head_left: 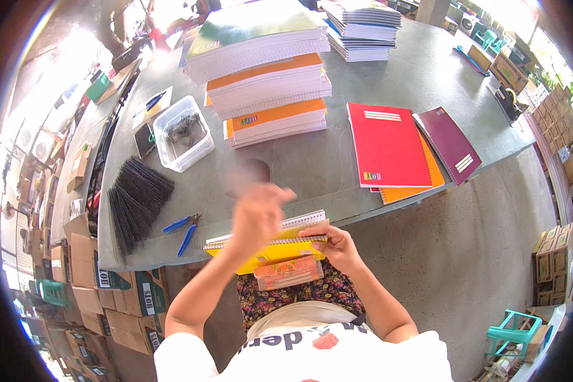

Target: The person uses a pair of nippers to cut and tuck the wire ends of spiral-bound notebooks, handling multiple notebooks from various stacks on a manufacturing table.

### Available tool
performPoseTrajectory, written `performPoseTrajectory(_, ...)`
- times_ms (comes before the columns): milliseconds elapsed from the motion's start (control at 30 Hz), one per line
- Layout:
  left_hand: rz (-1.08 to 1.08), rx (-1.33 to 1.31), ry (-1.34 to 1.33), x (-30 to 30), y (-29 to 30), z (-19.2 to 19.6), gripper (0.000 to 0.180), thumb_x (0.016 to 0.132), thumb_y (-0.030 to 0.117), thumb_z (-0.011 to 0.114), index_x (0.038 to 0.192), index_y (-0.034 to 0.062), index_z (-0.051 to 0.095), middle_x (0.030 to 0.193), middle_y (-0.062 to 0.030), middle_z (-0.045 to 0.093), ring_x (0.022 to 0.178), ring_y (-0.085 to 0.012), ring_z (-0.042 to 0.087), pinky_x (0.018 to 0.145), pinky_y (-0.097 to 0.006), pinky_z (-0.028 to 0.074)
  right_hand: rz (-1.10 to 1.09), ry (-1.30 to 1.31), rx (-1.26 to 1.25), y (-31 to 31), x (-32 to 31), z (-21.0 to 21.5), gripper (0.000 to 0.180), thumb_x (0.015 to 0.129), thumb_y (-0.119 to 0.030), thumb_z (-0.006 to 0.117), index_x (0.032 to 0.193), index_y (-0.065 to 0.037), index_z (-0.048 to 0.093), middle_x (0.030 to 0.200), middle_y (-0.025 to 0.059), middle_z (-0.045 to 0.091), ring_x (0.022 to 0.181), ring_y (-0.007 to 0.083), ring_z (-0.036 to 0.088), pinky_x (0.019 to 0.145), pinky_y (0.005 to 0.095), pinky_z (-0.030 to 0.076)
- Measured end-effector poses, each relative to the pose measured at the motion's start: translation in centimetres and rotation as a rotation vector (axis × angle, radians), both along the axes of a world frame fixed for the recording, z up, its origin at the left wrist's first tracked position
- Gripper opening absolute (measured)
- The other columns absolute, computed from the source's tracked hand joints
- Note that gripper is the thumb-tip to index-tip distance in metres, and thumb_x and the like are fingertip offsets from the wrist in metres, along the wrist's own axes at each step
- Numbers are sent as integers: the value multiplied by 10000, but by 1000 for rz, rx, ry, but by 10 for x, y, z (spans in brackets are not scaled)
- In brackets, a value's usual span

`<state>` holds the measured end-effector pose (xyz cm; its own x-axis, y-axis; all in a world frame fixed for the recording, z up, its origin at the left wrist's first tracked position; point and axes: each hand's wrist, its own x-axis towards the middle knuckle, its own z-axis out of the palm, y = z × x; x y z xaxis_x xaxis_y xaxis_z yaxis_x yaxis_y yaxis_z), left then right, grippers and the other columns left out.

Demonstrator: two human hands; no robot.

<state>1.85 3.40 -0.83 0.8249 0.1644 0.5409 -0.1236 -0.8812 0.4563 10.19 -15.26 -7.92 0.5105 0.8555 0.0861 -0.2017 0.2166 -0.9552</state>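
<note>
Yellow notebook [267, 257]: smooth, slightly glossy cover with ribbed wire-like coil binding. Red notebook [379, 143]: smooth cover, soft sheen. Notebook stack [277, 132]: matt paper edges; the topmost cover is glossy (glare whitens part of it). Desk [420, 76]: smooth, satin grey surface, material indeterminate. Container [196, 157]: translucent smooth plastic. Black coils [140, 200]: finely ridged, rough-looking texture. Cutters [186, 239]: plastic-looking blue handles, metal jaws. Floor [439, 267]: matt, concrete-like. Cartons [84, 254]: matt cardboard. Stool [514, 332]: smooth green plastic.
</note>
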Motion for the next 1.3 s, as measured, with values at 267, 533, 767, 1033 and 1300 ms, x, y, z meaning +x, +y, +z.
performPoseTrajectory(267,-191,-142,305,1,-69,-27,178,726,83,604,870,-22,612,867,-143,627,846,-302,578,805,-395,451,-20,-160,-261,-10,1,-32,85,771,-4,572,849,24,590,711,38,620,684,63,514,614,267,444)
performPoseTrajectory(533,-156,1,216,-4,-76,-27,195,673,50,590,857,-13,585,895,-167,575,919,-329,520,814,-383,426,-214,-611,-394,-17,-11,-43,75,774,-47,559,806,21,555,625,222,546,546,308,570,492,350,421)
performPoseTrajectory(767,-152,-227,305,-19,-20,8,468,652,166,738,1072,28,584,1062,-170,580,1032,-326,517,888,-400,418,16,-575,-372,-12,10,-7,214,811,-92,598,998,12,608,845,199,628,757,296,636,672,324,479)
performPoseTrajectory(1033,363,-49,875,-169,141,-16,800,542,192,755,1283,112,462,1165,-183,496,1116,-338,463,957,-401,396,578,-1294,-525,88,-29,88,300,822,-258,621,983,-5,630,988,206,633,937,335,610,794,381,483)
performPoseTrajectory(1300,573,-728,518,-205,42,-9,237,740,93,510,958,4,542,761,-117,607,713,-213,595,661,-316,466,400,-999,-256,162,-91,42,213,786,-187,622,935,-36,637,893,174,647,831,353,617,731,409,489)
